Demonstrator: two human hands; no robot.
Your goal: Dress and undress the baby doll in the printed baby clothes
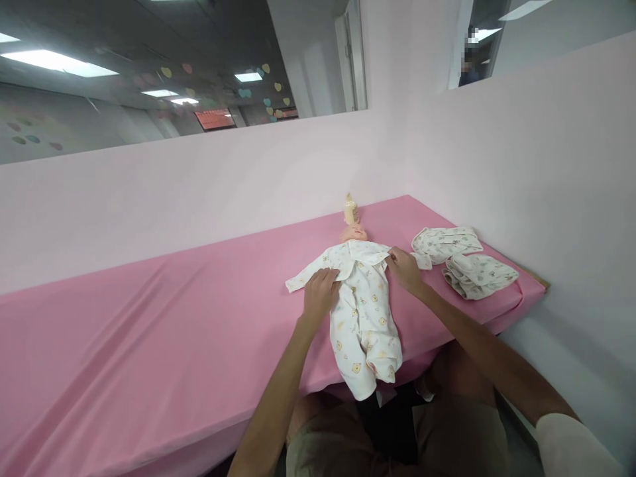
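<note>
A baby doll (354, 233) lies on its back on the pink table (149, 331), dressed in a white printed romper (365, 311) whose legs hang over the front edge. My left hand (320, 291) rests on the romper's left shoulder and sleeve, fingers curled on the cloth. At the collar on the other side, my right hand (403, 268) pinches the fabric.
A feeding bottle (350, 209) stands behind the doll's head by the pink partition. Two folded printed baby garments (447, 242) (479, 275) lie at the table's right end. Pink partition walls close the back and right sides.
</note>
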